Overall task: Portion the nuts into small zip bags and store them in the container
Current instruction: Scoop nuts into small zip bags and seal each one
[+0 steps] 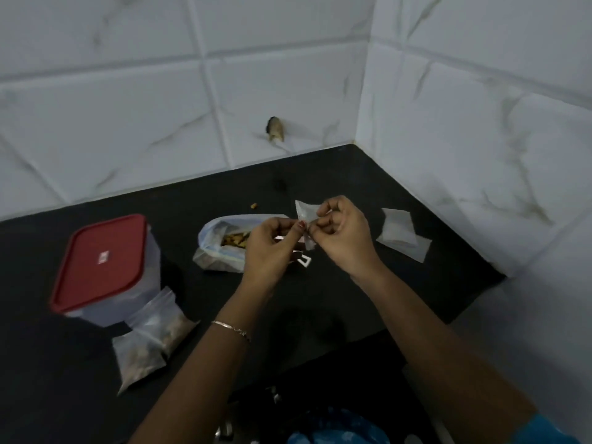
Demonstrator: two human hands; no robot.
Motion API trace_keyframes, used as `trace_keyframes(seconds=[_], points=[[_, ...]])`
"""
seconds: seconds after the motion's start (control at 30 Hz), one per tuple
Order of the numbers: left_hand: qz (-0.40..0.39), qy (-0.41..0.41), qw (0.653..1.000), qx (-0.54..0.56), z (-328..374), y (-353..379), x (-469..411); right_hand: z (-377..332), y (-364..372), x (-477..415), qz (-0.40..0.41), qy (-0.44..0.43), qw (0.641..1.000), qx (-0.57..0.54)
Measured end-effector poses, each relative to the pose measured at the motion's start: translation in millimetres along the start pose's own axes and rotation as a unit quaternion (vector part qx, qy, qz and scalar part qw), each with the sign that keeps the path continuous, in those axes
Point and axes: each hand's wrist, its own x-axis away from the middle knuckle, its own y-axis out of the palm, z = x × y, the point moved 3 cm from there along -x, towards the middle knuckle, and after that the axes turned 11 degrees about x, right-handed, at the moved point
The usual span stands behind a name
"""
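My left hand (270,248) and my right hand (342,233) both pinch one small empty zip bag (306,214), held above the black counter. Right behind and under my left hand lies the large open bag of nuts (221,243), its mouth turned towards me. Two filled small zip bags (153,338) lie at the near left, leaning on the clear container with the red lid (102,267); the lid is on. A few empty small zip bags (400,233) lie to the right of my right hand.
The black counter (368,174) sits in a corner of white tiled walls behind and to the right. One loose nut (254,205) lies behind the big bag. A small white object (303,261) shows under my hands. A dark mark (275,128) is on the back wall.
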Motion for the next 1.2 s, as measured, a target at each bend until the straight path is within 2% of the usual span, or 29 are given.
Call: trace_keyframes(seconds=[0.07, 0.13, 0.2, 0.27, 0.4, 0.5, 0.6, 0.73, 0.83, 0.9, 1.03, 1.2], points=[[0.025, 0.083, 0.987, -0.138, 7, -20, 8, -8, 17, 4, -0.032, -0.008, 0.999, -0.01], [0.051, 0.158, 0.946, -0.28, 14, -33, 16, -14, 31, 7, -0.059, -0.024, 0.998, -0.009], [0.082, 0.19, 0.913, -0.351, 18, -47, 22, -19, 46, 8, -0.081, -0.034, 0.996, -0.004], [0.105, 0.195, 0.897, -0.383, 20, -60, 26, -23, 60, 9, -0.098, -0.037, 0.994, 0.005], [0.151, 0.179, 0.875, -0.424, 22, -82, 30, -33, 83, 6, -0.114, -0.047, 0.991, 0.049], [0.181, 0.156, 0.877, -0.417, 23, -102, 30, -40, 89, 2, -0.094, -0.05, 0.992, 0.069], [0.193, 0.145, 0.884, -0.401, 25, -118, 32, -46, 94, -1, -0.137, -0.097, 0.982, 0.082], [0.19, 0.132, 0.896, -0.38, 26, -126, 34, -60, 100, 3, -0.21, -0.217, 0.938, 0.173], [0.19, 0.132, 0.895, -0.38, 27, -130, 34, -66, 103, 4, -0.251, -0.261, 0.877, 0.316], [0.19, 0.129, 0.894, -0.386, 29, -134, 36, -70, 104, 4, -0.239, -0.249, 0.862, 0.371], [0.18, 0.13, 0.881, -0.418, 31, -134, 38, -72, 110, -3, -0.189, -0.17, 0.901, 0.35], [0.199, 0.161, 0.861, -0.44, 33, -137, 44, -72, 122, -9, -0.267, -0.122, 0.895, 0.336]])
